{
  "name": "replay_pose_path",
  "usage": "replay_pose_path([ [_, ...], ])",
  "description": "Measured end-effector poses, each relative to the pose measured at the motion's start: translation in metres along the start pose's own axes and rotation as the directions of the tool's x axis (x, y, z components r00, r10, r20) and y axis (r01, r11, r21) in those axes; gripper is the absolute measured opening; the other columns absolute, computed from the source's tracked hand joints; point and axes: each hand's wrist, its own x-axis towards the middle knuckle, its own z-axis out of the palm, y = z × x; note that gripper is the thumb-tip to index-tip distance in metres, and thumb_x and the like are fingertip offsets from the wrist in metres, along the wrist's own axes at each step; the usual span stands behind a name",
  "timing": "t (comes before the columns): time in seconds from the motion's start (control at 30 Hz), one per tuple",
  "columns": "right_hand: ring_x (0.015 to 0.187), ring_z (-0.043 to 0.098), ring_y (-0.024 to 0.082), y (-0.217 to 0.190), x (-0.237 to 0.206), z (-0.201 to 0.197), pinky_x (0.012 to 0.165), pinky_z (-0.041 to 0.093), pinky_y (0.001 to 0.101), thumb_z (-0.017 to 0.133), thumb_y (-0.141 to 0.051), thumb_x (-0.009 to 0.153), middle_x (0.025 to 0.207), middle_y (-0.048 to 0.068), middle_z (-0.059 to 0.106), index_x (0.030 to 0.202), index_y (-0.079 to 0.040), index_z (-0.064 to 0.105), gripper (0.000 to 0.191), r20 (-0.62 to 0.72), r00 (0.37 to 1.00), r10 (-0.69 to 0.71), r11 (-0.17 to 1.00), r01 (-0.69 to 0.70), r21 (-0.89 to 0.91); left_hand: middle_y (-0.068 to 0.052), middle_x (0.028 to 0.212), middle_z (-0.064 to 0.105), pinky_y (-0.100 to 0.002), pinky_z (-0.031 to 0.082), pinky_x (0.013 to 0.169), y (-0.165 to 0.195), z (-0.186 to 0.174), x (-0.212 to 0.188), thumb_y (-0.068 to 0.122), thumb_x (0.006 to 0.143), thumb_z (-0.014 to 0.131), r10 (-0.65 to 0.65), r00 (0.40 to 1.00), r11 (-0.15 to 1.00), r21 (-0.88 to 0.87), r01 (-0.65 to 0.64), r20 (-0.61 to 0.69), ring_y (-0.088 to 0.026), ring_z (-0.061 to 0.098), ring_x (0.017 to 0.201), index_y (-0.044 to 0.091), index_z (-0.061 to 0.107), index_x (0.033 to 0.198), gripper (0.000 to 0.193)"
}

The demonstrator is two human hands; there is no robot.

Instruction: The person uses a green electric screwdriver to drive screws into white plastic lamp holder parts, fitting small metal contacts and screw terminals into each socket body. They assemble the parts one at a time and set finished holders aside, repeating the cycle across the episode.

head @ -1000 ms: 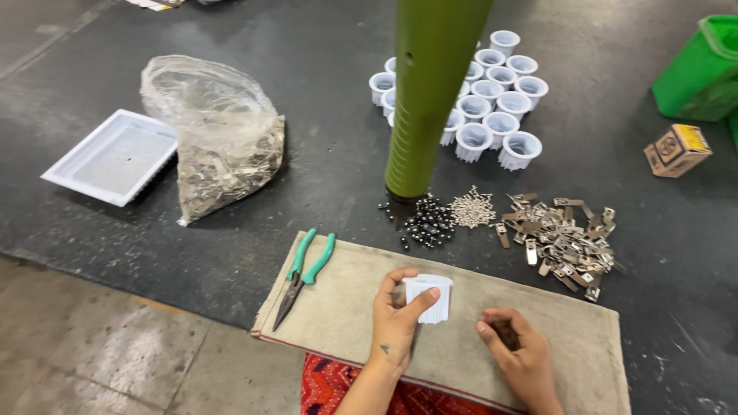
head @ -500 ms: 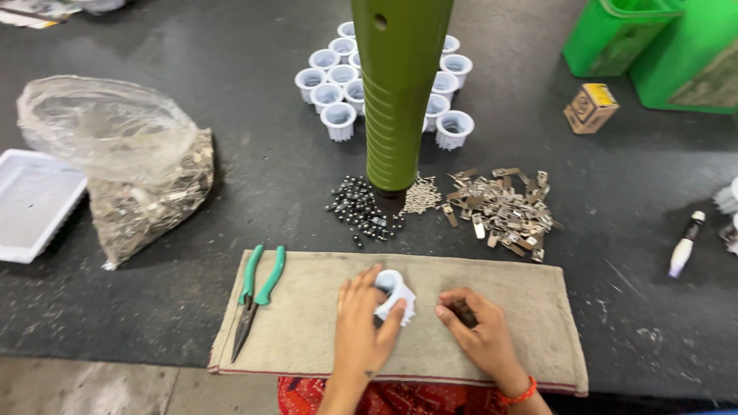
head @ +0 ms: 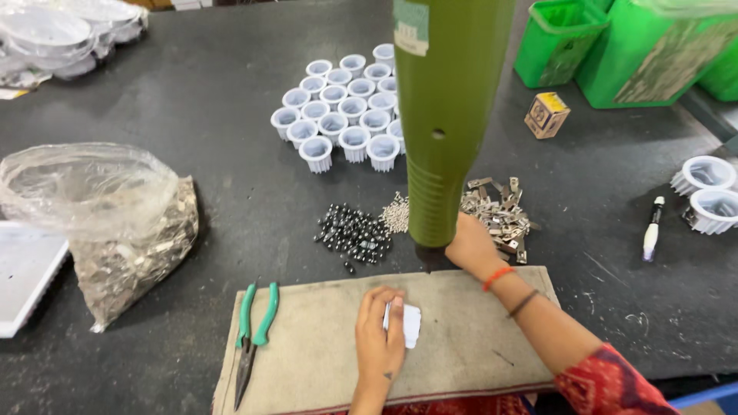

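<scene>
A white part is gripped on the mat while metal clips are reached for.

The left hand is laid palm down, fingers curled over the part, which is pinned against the mat. The right hand is stretched forward past the mat's far edge, partly hidden behind the green tool; its opening cannot be told. Pliers are lying at the left.

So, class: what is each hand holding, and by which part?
The left hand grips a small white ribbed piece around its side. The right hand is reaching behind the green tool; its hold cannot be told.
</scene>
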Motion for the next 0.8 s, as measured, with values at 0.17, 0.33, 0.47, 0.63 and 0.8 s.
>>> replay_pose_path([
  [0.17, 0.089, 0.069, 0.041, -0.012, 0.019, -0.003, 0.075, 0.056, 0.0512, 0.066, -0.031, 0.090, 0.091, 0.021, 0.072, 0.092, -0.007, 0.072, 0.025, 0.177, 0.949, 0.261, 0.953, -0.225, -0.202, -0.015, 0.120, 0.066, -0.036, 0.055, 0.089, -0.010, 0.002, -0.005, 0.018, 0.080, 0.078, -0.012, 0.998, 1.000, -0.008, 0.012, 0.063, -0.031, 0.069, 0.104, 0.004, 0.067, 0.107, 0.032],
  [0.33, 0.085, 0.072, 0.032, -0.016, 0.013, -0.010, 0.076, 0.058, 0.0454, 0.072, -0.025, 0.078, 0.088, 0.012, 0.075, 0.090, -0.012, 0.077, 0.019, 0.226, 0.928, 0.296, 0.943, -0.246, -0.225, -0.019, 0.129, 0.064, -0.043, 0.049, 0.102, -0.012, -0.002, -0.009, 0.025, 0.066, 0.092, 0.160, 0.980, 0.982, 0.085, -0.171, 0.122, -0.038, 0.063, 0.120, 0.005, 0.061, 0.123, 0.068],
  [0.47, 0.085, 0.071, 0.030, -0.012, 0.003, -0.007, 0.075, 0.057, 0.0435, 0.079, -0.022, 0.073, 0.089, 0.011, 0.073, 0.082, -0.011, 0.080, 0.015, 0.110, 0.993, 0.031, 0.988, -0.014, -0.156, -0.021, 0.131, 0.060, -0.043, 0.049, 0.100, -0.016, -0.012, -0.007, 0.030, 0.056, 0.097, 0.069, 0.967, 0.990, 0.103, -0.097, 0.246, -0.039, 0.061, 0.119, 0.005, 0.057, 0.131, 0.088],
  [0.63, 0.082, 0.072, 0.028, 0.001, 0.008, 0.006, 0.076, 0.057, 0.0412, 0.079, -0.022, 0.073, 0.084, 0.009, 0.074, 0.087, -0.008, 0.077, 0.020, 0.305, 0.937, 0.170, 0.983, -0.138, -0.125, -0.019, 0.134, 0.062, -0.042, 0.051, 0.100, -0.018, -0.020, -0.004, 0.032, 0.057, 0.097, 0.056, 0.964, 0.986, 0.135, -0.094, 0.260, -0.038, 0.063, 0.121, 0.007, 0.055, 0.136, 0.093],
  [0.8, 0.080, 0.071, 0.030, 0.025, -0.007, 0.004, 0.075, 0.057, 0.0402, 0.077, -0.016, 0.070, 0.085, 0.012, 0.070, 0.086, -0.005, 0.075, 0.020, 0.342, 0.939, 0.034, 0.999, -0.036, 0.000, -0.019, 0.140, 0.060, -0.043, 0.051, 0.103, -0.020, -0.023, -0.001, 0.030, 0.060, 0.097, 0.131, 0.963, 0.981, 0.111, -0.160, 0.235, -0.039, 0.062, 0.125, 0.006, 0.052, 0.138, 0.093],
])
